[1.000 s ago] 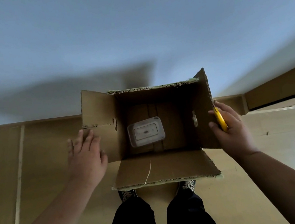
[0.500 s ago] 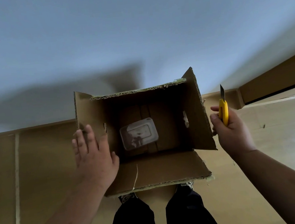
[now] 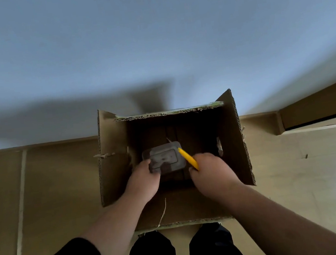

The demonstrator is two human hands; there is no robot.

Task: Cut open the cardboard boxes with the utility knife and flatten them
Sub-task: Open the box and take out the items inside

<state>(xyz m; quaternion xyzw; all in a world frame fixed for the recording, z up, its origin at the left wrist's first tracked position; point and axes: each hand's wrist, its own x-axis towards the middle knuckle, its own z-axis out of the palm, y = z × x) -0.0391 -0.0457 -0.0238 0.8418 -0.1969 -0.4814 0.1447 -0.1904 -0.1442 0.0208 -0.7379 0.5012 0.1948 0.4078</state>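
Reaching now into the open cardboard box point(image 3: 233, 140) on the floor, both hands have left its flaps: the left hand point(image 3: 143, 180) grips a small plastic container point(image 3: 163, 158), the right hand point(image 3: 211, 169) clasps the yellow utility knife point(image 3: 187, 158), so cutting waits on emptying.
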